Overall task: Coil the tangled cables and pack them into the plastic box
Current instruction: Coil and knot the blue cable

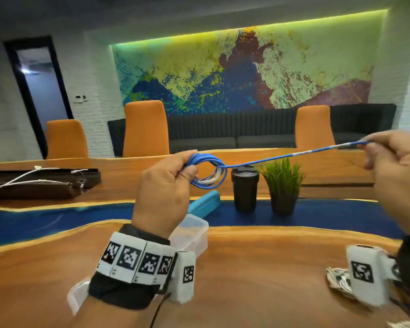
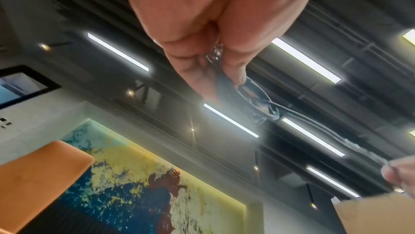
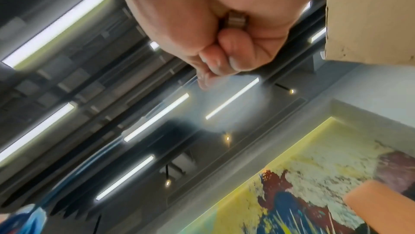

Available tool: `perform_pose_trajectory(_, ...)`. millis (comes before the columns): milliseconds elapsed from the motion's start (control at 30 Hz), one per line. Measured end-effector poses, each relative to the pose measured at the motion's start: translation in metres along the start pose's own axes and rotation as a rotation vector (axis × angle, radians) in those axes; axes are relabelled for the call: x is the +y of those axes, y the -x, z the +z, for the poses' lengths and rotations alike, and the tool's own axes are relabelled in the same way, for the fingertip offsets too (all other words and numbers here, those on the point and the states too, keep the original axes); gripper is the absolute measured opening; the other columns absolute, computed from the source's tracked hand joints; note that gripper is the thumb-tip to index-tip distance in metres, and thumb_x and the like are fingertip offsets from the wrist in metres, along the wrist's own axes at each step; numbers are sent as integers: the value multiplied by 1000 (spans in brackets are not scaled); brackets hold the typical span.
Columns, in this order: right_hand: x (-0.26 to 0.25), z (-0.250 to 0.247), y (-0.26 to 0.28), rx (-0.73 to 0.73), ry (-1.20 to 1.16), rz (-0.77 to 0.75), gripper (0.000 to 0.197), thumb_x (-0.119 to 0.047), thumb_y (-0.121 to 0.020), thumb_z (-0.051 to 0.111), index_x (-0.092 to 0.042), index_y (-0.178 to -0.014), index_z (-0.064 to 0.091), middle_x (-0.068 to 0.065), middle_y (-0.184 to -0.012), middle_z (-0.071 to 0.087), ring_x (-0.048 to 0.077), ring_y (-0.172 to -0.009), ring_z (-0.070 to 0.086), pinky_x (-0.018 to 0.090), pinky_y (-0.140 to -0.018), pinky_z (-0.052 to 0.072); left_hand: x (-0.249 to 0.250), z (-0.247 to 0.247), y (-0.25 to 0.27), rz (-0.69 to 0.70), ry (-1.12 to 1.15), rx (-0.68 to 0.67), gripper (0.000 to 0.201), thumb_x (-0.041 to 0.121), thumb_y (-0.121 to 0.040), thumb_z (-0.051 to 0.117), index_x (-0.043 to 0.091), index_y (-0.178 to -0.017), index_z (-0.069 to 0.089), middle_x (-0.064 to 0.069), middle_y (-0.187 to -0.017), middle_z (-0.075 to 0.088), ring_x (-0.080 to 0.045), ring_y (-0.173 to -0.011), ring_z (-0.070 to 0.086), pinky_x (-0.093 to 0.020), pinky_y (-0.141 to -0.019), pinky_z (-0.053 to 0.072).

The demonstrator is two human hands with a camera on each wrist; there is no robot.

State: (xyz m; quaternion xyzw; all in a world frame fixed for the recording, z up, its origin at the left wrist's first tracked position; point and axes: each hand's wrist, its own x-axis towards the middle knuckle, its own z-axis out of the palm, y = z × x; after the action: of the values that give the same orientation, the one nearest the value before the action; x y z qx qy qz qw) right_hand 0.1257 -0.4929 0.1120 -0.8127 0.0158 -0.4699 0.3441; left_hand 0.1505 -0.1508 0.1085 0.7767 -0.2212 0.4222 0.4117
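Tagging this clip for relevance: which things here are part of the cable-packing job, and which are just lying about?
Job:
- blue cable, coil gripped by left hand, free end pinched by right hand
- plastic box
- white cables on the table

Lying about:
- black tumbler
- potted plant
- teal case

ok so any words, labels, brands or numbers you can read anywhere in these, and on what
None can be read.
Wrist bands: square black-and-white coded markers only, no letters or digits.
Blue cable: a pale printed stretch near the right hand, too small and blurred to read.
Wall switch plates: too small to tell.
Black cup, plastic box, teal case: no visible print.
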Motion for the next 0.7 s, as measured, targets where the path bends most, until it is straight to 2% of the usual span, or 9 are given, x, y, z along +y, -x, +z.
perform_pose_trajectory(67, 24, -6, -8, 47, 48, -16, 35, -76, -89, 30, -55, -101, 55, -8, -79, 62, 24, -80, 62, 54, -79, 53, 4, 9, 5, 49, -47, -51, 30, 17, -92, 58, 21, -119, 69, 11, -97, 70, -8, -88, 67, -32, -85, 56)
perform_pose_trajectory(133, 26, -4, -5, 116, 43, -17, 37, -75, -90, 29, -52, -105, 55, -8, -81, 62, 27, -79, 63, 56, -77, 53, 5, 13, 6, 27, -90, -111, 28, 15, -94, 59, 22, -119, 69, 10, -99, 71, -9, -88, 66, -33, -85, 56)
perform_pose_trajectory(200, 3, 3, 7, 140, 53, -19, 29, -58, -97, 32, -43, -105, 56, -6, -84, 64, 26, -79, 63, 56, -78, 53, 7, 11, 5, -119, 35, -141, 25, 9, -95, 60, 22, -113, 71, 6, -94, 74, -12, -85, 69, -34, -83, 58)
perform_pose_trajectory(267, -13, 17, 19, 122, 88, -49, 23, -37, -99, 41, -31, -105, 63, 3, -90, 66, 28, -86, 59, 48, -81, 50, 15, 11, 5, -341, 367, -165, 24, 4, -95, 57, 19, -107, 73, 0, -87, 75, -16, -82, 71, -35, -81, 60)
perform_pose_trajectory(333, -12, 27, 26, 46, 237, -138, 29, -32, -96, 45, -22, -101, 71, 7, -93, 67, 31, -90, 55, 47, -81, 46, 24, 13, 4, -490, 663, -170, 25, 4, -96, 53, 17, -104, 73, -1, -80, 72, -14, -77, 68, -31, -75, 58)
perform_pose_trajectory(467, -13, 48, 37, -301, 264, -276, 28, -39, -89, 47, -30, -97, 72, -11, -89, 58, 18, -89, 52, 48, -76, 48, 35, 22, 6, -563, 967, -181, 30, 6, -97, 49, 16, -120, 64, -1, -77, 66, -10, -72, 64, -21, -63, 56)
perform_pose_trajectory(567, -32, 60, 52, -380, 60, -408, 14, -24, -93, 52, -25, -95, 66, -11, -86, 59, 8, -84, 54, 29, -76, 49, 38, 27, 9, -570, 1006, -178, 23, 9, -96, 50, 10, -111, 67, -3, -79, 68, -13, -74, 66, -24, -67, 58)
perform_pose_trajectory(633, -39, 65, 56, -289, -153, -295, 14, -13, -95, 54, -21, -93, 65, -9, -85, 64, 7, -83, 61, 17, -73, 48, 39, 28, 10, -560, 997, -188, 23, 10, -95, 50, 8, -110, 68, -4, -81, 69, -14, -75, 67, -26, -69, 58)
perform_pose_trajectory(700, -49, 66, 55, -239, -527, 4, 17, -6, -97, 50, -15, -94, 64, 2, -86, 70, 15, -83, 69, 21, -72, 55, 43, 29, 11, -527, 963, -206, 23, 10, -94, 52, 9, -110, 69, -5, -82, 70, -13, -77, 68, -25, -69, 58)
